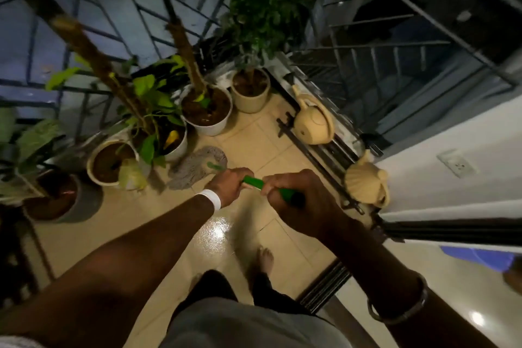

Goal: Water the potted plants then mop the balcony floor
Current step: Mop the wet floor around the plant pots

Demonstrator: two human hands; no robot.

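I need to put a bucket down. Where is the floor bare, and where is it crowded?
Bare tiles lie between the mop head and the teapot rack, and just ahead of the foot. Pots crowd the left side.

1. The beige tiled floor [254,135] carries a bright, wet-looking glare [217,230] just ahead of a bare foot [265,258] standing on it
2. Along the railing side stand a far cream pot [250,103], a large white pot [210,126], a smaller white pot [178,148], a near cream pot [91,168] and a grey pot [84,203]
3. The grey mop head [197,168] lies on the tiles just beside the smaller white pot
4. A low dark rack [310,150] runs along the right edge and holds two clay vessels [312,124]
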